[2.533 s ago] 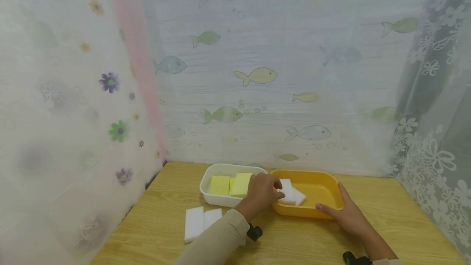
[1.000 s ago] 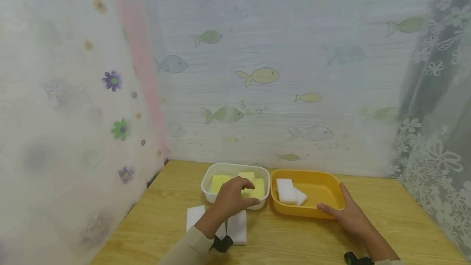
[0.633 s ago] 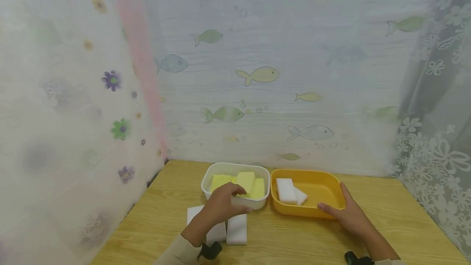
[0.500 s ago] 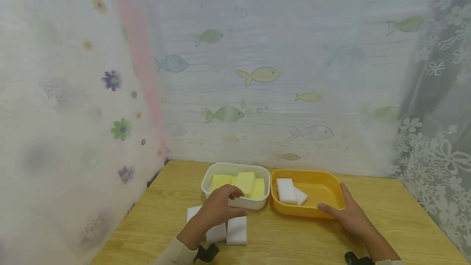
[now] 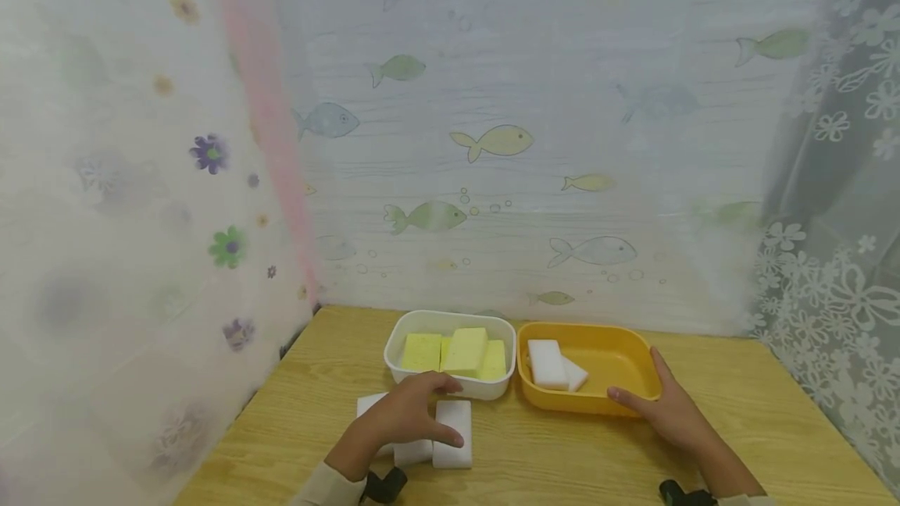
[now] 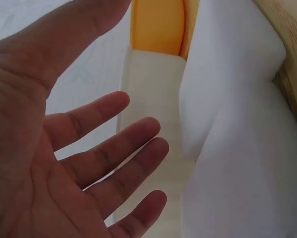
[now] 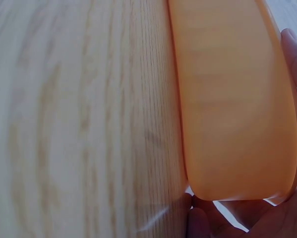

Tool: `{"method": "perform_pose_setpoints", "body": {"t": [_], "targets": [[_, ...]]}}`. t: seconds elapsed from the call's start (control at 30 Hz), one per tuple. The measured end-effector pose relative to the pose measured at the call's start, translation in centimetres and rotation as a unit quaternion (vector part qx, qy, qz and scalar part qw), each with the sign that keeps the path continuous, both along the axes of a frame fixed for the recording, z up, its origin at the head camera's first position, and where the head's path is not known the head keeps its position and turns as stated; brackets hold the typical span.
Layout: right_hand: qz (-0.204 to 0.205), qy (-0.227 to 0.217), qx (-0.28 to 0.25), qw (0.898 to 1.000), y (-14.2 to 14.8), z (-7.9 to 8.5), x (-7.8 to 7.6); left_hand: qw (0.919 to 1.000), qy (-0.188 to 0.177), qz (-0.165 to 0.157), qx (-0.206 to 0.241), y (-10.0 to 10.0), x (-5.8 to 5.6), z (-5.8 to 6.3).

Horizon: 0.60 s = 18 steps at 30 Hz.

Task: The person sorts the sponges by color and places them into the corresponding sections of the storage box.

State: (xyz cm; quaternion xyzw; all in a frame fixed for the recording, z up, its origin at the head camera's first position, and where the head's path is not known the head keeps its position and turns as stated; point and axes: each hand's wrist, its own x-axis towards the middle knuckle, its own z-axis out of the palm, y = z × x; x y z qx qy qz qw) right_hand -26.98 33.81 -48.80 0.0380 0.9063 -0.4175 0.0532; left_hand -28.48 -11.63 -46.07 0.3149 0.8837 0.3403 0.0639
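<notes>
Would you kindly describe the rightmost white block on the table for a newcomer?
On the wooden table, find the white tub left of the orange tub. In front, partly hidden by the left hand, lie white blocks; the rightmost white block is least covered.

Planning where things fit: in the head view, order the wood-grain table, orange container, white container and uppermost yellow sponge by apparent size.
1. Wood-grain table: largest.
2. Orange container and white container: too alike to rank.
3. Uppermost yellow sponge: smallest.

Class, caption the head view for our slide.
Left hand hovers over white blocks; right hand grips an orange tray beside a white tray of yellow blocks.
</notes>
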Motion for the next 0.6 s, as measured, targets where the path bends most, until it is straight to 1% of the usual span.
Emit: {"method": "perform_pose_setpoints", "body": {"t": [0.1,0.27,0.33,0.47,0.6], "targets": [[-0.002,-0.001,-0.002,1.0,0.0,0.0,0.0,0.9999,0.003,-0.007,-0.008,-0.2,0.0,-0.1],[0.009,0.003,0.004,1.0,0.4,-0.1,0.2,0.9994,0.018,0.003,-0.03,-0.2,0.6,-0.9],[0.012,0.005,0.006,1.0,0.5,-0.2,0.3,0.9991,0.024,0.007,-0.036,-0.1,0.9,-1.2],[0.014,0.005,0.009,1.0,0.7,-0.3,0.6,0.9988,0.033,0.005,-0.035,0.2,1.7,-1.5],[0.018,0.002,0.009,1.0,1.0,-0.2,0.9,0.9991,0.027,-0.006,-0.033,0.8,2.4,-1.6]]}}
